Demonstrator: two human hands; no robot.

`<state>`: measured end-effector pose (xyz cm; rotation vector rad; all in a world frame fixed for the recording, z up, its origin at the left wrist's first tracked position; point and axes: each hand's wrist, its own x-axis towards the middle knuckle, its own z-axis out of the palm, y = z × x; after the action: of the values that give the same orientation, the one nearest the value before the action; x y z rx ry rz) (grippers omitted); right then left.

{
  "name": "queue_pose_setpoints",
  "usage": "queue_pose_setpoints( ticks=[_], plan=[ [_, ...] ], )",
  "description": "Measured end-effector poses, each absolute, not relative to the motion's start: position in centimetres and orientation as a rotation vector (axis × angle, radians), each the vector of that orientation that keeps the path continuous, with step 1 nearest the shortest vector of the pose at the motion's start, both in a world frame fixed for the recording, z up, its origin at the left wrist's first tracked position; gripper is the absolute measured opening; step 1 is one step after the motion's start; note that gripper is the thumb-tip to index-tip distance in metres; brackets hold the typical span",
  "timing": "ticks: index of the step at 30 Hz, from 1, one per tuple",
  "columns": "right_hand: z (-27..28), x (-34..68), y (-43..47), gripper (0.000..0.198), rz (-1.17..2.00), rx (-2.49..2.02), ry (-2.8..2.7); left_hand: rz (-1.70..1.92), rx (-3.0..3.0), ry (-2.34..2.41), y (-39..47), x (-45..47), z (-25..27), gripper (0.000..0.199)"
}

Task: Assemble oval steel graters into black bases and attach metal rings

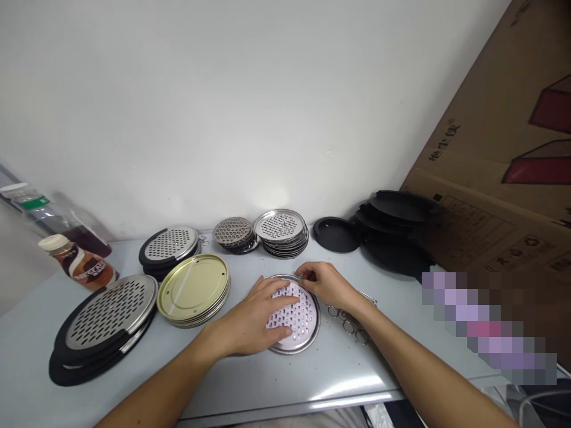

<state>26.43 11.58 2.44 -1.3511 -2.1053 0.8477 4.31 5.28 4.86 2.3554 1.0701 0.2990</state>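
A round metal grater plate (pixel 298 318) with rows of raised holes and a rolled rim lies flat on the table in front of me. My left hand (pixel 263 315) rests on its left side, fingers spread over the holes. At the plate's upper right rim is my right hand (pixel 328 285), its thumb and fingertips pinched together. Whatever sits between those fingertips is hidden. Partly behind my right wrist lie several wire pieces with ring ends (pixel 348 326).
Gold lids (pixel 194 288) and black-rimmed graters (pixel 113 312) are stacked left. Behind stand stacks of small grater discs (pixel 232 230) and larger grater plates (pixel 281 226). Black round covers (pixel 397 205) lean by a cardboard box (pixel 482 196). Bottles (pixel 82 264) stand at far left.
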Motion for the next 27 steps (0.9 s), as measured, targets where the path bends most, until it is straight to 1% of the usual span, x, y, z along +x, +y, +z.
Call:
queue_pose_setpoints(
  ticks=[2,6,8,15,22,23,24,25,27],
  plan=[
    [2.40,26.42,11.58,0.020,0.844,-1.347,-2.104,0.293,2.365,1.087,5.25,4.38,4.71,0.062],
    [2.19,26.46,11.67,0.020,0.840,-1.341,-2.109,0.297,2.367,1.107,5.24,4.32,4.36,0.081],
    [2.10,26.50,11.70,0.020,0.840,-1.349,-2.107,0.299,2.373,1.113,5.25,4.27,4.19,0.084],
    [2.06,26.53,11.71,0.022,0.840,-1.345,-2.115,0.336,2.376,1.100,5.11,4.39,4.08,0.081],
    [2.31,26.50,11.68,0.019,0.840,-1.325,-2.121,0.409,2.349,1.194,5.20,4.30,4.38,0.082],
    [2.37,26.49,11.67,0.019,0.836,-1.334,-2.120,0.425,2.335,1.199,5.29,4.20,4.52,0.079],
    [2.43,26.47,11.65,0.019,0.831,-1.344,-2.119,0.446,2.326,1.202,5.41,4.06,4.67,0.071],
    [2.50,26.44,11.62,0.019,0.828,-1.354,-2.118,0.473,2.326,1.207,5.56,3.90,4.81,0.059],
    [2.64,26.37,11.52,0.020,0.818,-1.369,-2.120,0.538,2.358,1.245,5.93,3.55,5.02,0.027]
  ],
)
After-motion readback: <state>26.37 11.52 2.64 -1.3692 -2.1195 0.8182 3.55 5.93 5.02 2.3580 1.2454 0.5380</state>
